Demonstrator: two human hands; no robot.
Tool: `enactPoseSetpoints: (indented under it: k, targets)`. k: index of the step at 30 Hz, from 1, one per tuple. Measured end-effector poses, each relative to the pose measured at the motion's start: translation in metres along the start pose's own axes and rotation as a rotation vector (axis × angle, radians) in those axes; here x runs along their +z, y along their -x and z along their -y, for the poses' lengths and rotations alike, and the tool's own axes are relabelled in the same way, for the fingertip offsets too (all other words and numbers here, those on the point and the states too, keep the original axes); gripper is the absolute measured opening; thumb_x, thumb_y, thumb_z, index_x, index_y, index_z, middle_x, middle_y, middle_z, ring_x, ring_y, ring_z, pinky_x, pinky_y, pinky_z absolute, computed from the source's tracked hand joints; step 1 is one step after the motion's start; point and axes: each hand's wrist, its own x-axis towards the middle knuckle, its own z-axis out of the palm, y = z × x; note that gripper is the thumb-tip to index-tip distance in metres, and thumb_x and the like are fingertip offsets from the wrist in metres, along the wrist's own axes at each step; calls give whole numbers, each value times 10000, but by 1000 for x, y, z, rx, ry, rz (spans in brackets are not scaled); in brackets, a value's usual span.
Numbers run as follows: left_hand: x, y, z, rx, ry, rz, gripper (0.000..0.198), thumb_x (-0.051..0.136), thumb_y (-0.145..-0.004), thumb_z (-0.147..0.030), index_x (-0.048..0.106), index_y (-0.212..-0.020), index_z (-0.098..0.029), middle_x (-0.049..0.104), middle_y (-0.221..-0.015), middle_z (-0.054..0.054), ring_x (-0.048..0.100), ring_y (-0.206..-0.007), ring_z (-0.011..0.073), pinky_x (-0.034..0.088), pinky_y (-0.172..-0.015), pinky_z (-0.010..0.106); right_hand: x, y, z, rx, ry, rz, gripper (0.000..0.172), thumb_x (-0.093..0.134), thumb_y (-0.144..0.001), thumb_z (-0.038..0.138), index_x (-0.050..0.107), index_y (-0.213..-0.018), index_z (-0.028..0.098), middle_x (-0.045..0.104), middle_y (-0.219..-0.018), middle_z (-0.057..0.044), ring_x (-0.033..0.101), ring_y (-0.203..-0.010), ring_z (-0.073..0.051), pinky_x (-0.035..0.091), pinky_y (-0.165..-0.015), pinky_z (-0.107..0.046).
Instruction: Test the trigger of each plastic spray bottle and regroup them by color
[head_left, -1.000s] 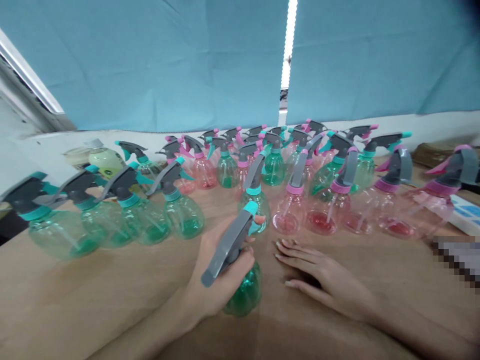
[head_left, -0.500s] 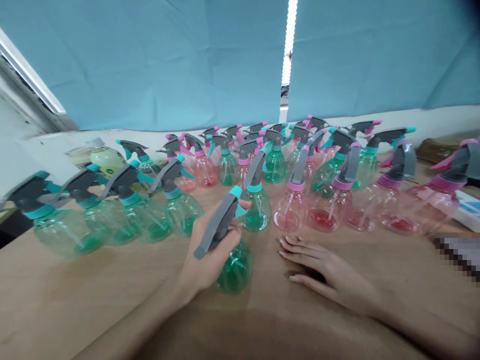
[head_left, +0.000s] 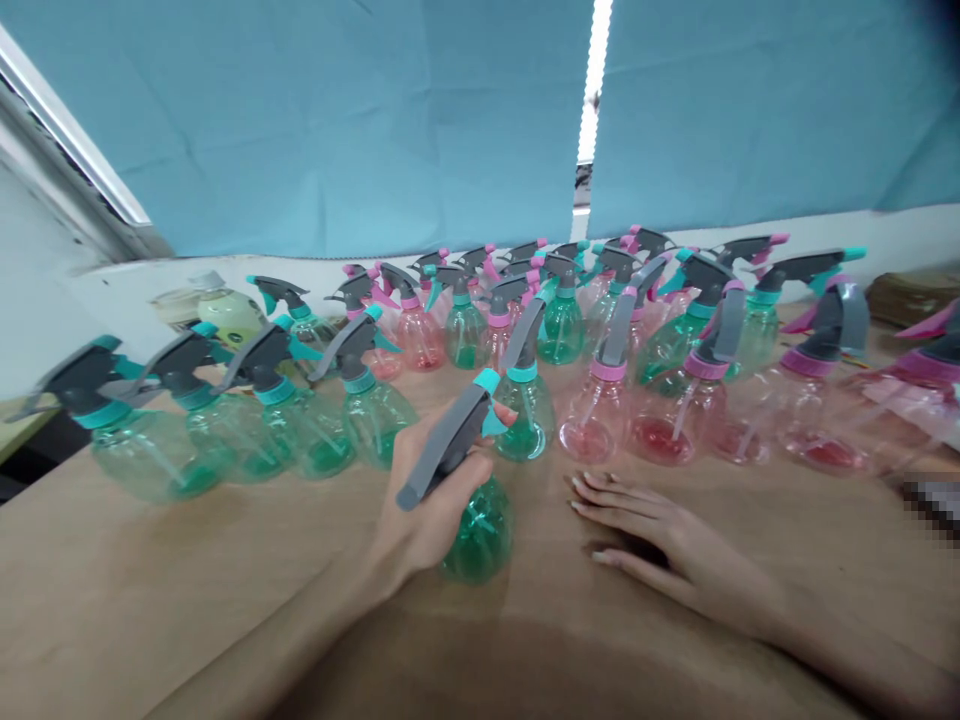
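My left hand (head_left: 435,505) is wrapped round the neck of a green spray bottle (head_left: 480,540), just below its grey trigger head with a teal nozzle. The neck is hidden by my fingers; the round body stands out below them, over the table. To the right, my right hand (head_left: 652,530) lies palm down on the wooden table (head_left: 547,600), fingers stretched out and holding nothing. Just beyond my hands stand another green spray bottle (head_left: 529,425) and a pink spray bottle (head_left: 596,425), each with a little liquid or colour at its base.
Several green spray bottles (head_left: 315,440) line the left side, and several pink ones (head_left: 667,425) the right. More mixed bottles (head_left: 420,335) crowd behind. A pale bottle (head_left: 225,315) stands at the back left. Blue sheeting (head_left: 360,130) covers the wall behind.
The whole view has shifted slightly, so things appear a little farther right. My left hand still grips the green spray bottle, and my right hand still lies flat.
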Motion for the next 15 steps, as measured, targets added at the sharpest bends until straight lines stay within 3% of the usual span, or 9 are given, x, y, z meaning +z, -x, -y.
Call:
enactPoseSetpoints:
  k: [4, 10, 15]
  targets:
    - [-1, 0, 1, -4, -33, 11, 270, 516, -743, -192, 689, -947, -232, 574, -647, -32, 472, -559, 152, 372, -567, 284, 0, 0, 0, 5, 10, 3, 461, 516, -925, 419, 468, -1367, 300, 463, -1431, -17, 393, -1333, -240, 326, -1106, -471]
    - [-1, -1, 1, -8, -72, -7, 247, 505, -728, -201, 677, -903, -226, 573, -644, -27, 508, -615, 169, 419, -684, 321, 0, 0, -1, 2, 9, -2, 465, 524, -919, 417, 471, -1365, 297, 466, -1428, -18, 393, -1333, -243, 328, -1106, -471]
    - [-1, 1, 4, -33, -38, -6, 216, 516, -719, -189, 674, -862, -224, 576, -622, -26, 529, -590, 167, 440, -675, 325, -1, 0, 0, 5, 26, 10, 463, 509, -927, 416, 470, -1367, 278, 463, -1430, -21, 388, -1336, -235, 323, -1110, -465]
